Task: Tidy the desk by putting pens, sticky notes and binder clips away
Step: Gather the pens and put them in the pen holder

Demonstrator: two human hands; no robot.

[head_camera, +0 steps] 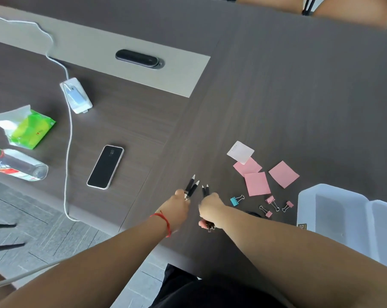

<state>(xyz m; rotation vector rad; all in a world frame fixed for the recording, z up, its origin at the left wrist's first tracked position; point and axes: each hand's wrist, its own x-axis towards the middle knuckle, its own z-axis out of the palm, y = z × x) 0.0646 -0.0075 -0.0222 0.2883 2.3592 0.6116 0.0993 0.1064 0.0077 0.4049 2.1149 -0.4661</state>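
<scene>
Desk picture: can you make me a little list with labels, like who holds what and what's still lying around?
left hand: shut on two black pens
right hand: shut on two more black pens, tips pointing away
sticky notes: three pink, one white, loose on the desk
binder clips: one blue, three pink, near the notes
tray: pale, at the right edge, nothing seen inside
phone: face up, left of the hands
other things: charger with cable, green tissue pack, bottle lying down
</scene>
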